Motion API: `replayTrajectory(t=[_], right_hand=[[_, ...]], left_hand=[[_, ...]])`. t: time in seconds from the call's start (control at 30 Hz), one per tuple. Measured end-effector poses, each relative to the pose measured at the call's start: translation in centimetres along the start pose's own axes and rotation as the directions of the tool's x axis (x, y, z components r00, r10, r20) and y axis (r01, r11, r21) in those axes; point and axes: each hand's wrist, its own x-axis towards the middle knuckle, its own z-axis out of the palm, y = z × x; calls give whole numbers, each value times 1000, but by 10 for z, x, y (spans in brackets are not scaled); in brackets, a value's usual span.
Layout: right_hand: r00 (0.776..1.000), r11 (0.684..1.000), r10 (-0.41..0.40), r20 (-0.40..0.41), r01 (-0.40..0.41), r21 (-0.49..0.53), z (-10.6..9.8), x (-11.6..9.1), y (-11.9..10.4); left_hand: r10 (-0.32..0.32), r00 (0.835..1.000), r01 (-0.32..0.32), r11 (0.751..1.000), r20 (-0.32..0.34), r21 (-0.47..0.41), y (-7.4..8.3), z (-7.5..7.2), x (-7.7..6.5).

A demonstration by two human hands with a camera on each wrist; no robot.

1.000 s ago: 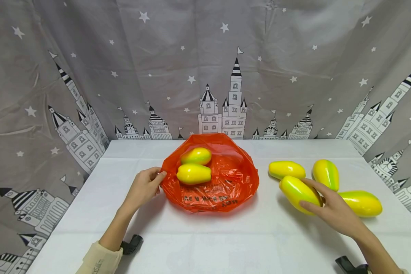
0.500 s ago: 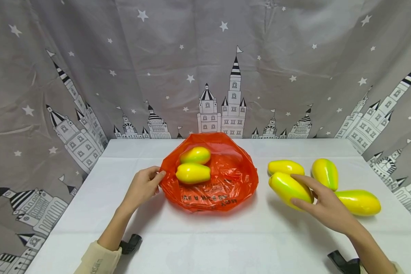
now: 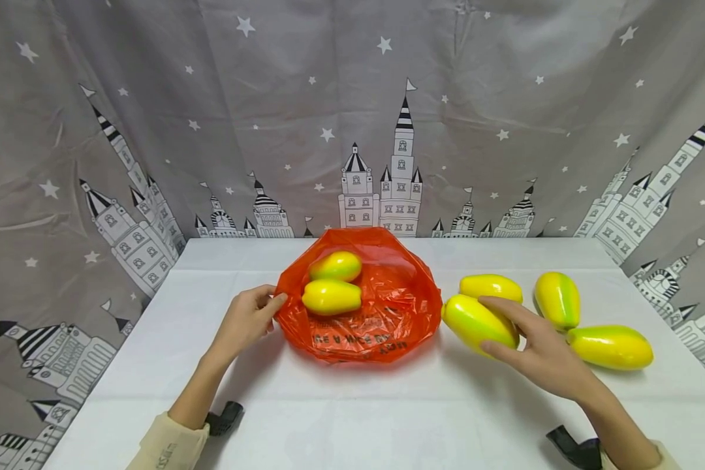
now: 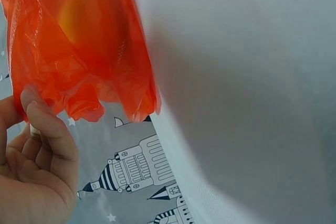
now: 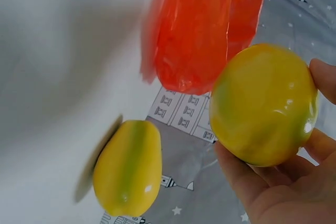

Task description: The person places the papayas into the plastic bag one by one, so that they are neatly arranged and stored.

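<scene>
A red plastic bag (image 3: 388,326) stands with its mouth open at the middle of the table. Two yellow papayas lie inside it, one papaya (image 3: 331,297) in front of the other papaya (image 3: 336,266). My left hand (image 3: 249,320) pinches the bag's left edge between thumb and fingers; in the left wrist view that hand (image 4: 42,156) grips the thin plastic. In my right hand (image 3: 543,349) is a yellow-green papaya (image 3: 478,323), its tip at the bag's right side in the head view. The right wrist view shows the fingers curled round this papaya (image 5: 265,106).
Several papayas lie at the right: one papaya (image 3: 490,286) behind the held one, another papaya (image 3: 557,300) farther right, and a papaya (image 3: 611,347) beyond the right hand. A white cloth (image 3: 358,424) covers the table. Behind it hangs a grey curtain (image 3: 305,117) printed with castles.
My right hand has carried its papaya leftward, closer to the bag. The left hand keeps its pinch on the bag's edge, and the two papayas inside have stayed put.
</scene>
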Motion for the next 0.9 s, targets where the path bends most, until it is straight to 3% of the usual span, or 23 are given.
replayTrajectory(t=[0.57, 0.9], right_hand=[[996, 995, -70, 52, 66, 68, 22, 15, -13], [993, 994, -105, 62, 102, 45, 20, 23, -20]], left_hand=[[-14, 1000, 14, 1000, -10, 0, 1, 1, -1], [-8, 1000, 8, 1000, -10, 0, 0, 0, -1]])
